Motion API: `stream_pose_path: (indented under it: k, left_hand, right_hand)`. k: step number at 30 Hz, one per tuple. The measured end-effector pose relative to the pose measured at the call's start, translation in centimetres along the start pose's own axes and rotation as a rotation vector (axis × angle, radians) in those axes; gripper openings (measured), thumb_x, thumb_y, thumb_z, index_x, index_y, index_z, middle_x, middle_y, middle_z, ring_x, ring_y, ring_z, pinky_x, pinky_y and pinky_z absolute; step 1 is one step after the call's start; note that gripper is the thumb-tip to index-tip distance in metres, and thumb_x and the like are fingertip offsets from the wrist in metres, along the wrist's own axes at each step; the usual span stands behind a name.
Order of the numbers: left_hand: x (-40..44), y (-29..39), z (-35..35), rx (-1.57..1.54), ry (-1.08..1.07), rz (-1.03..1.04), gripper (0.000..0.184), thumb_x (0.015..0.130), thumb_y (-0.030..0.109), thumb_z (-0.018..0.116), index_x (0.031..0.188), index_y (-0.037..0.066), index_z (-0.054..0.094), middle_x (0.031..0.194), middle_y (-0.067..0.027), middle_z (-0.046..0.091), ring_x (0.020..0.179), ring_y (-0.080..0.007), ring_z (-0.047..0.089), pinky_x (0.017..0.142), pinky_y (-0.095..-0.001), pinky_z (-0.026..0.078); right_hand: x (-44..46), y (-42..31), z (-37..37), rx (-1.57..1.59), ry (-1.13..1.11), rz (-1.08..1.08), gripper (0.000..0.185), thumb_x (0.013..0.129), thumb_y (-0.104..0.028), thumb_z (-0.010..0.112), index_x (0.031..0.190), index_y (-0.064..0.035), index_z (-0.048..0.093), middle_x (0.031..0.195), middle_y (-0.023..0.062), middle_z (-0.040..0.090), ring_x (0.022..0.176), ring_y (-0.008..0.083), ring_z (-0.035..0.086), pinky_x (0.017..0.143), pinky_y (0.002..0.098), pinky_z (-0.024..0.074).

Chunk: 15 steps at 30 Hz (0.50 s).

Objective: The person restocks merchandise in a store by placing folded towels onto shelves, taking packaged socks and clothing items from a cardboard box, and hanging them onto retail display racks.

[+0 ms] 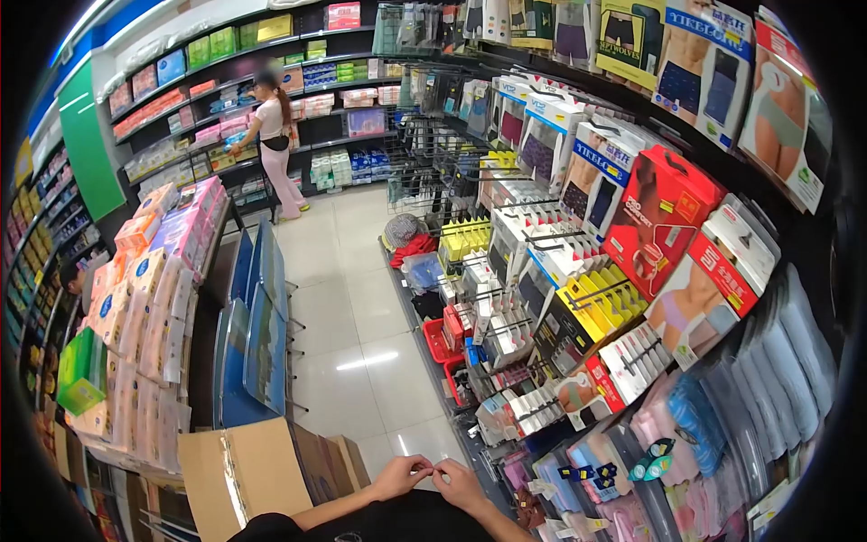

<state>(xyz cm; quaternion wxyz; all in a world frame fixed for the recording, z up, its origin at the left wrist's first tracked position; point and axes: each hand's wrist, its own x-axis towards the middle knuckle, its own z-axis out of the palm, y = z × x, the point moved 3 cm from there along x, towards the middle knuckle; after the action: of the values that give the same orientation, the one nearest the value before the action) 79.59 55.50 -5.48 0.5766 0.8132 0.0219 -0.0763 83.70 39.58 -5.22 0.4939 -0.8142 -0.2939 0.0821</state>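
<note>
At the bottom middle, in front of my dark shirt, both hands meet with their fingertips close together. My left hand (400,477) is closed in a pinch. My right hand (459,488) is closed the same way, its fingertips near those of the left. Whatever they may hold is too small or hidden to make out. Left of them stands an open cardboard box (214,474) with a flap folded out. To their right, packaged garments (601,479) hang and lie on the lower part of the rack.
Boxed underwear (591,176) hangs on hooks along the right. Stacked tissue packs (135,312) fill a display on the left, beside blue folding panels (265,316). A person (274,140) stands by the far shelves (316,86). Red baskets (441,343) sit low along the tiled aisle (343,298).
</note>
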Motion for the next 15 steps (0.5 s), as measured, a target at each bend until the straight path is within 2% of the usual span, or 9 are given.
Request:
stream_pose_path:
  k: [7,13,15]
  left_hand:
    - [3.1,-1.1,-2.9,-0.005,-0.152,0.001,0.018,0.091,0.013,0.066,0.1,-0.002,0.066,0.086,-0.0111,0.071,0.083,-0.0161,0.068,0.077,-0.0299,0.054]
    - [5.2,-0.6,-1.4,0.051,-0.254,0.037,0.016,0.091,0.013,0.066,0.098,-0.002,0.067,0.088,-0.0102,0.071,0.085,-0.0159,0.068,0.077,-0.0305,0.054]
    - [5.7,-1.2,-0.1,-0.001,-0.224,0.059,0.016,0.09,0.013,0.067,0.098,-0.002,0.067,0.088,-0.0114,0.071,0.085,-0.0177,0.068,0.078,-0.0312,0.053]
  right_hand:
    - [2.1,0.0,1.6,-0.012,0.086,0.037,0.009,0.084,-0.009,0.062,0.085,-0.0003,0.062,0.081,0.0156,0.062,0.075,0.0331,0.063,0.066,0.0378,0.0489]
    - [1.7,1.1,0.0,-0.02,0.159,0.128,0.009,0.084,-0.012,0.06,0.084,-0.0026,0.061,0.082,0.0147,0.062,0.076,0.0346,0.062,0.067,0.0402,0.0499]
    - [1.4,1.6,-1.0,-0.042,0.143,0.122,0.01,0.084,-0.012,0.06,0.084,-0.0023,0.061,0.082,0.0149,0.061,0.075,0.0349,0.062,0.066,0.0401,0.0496]
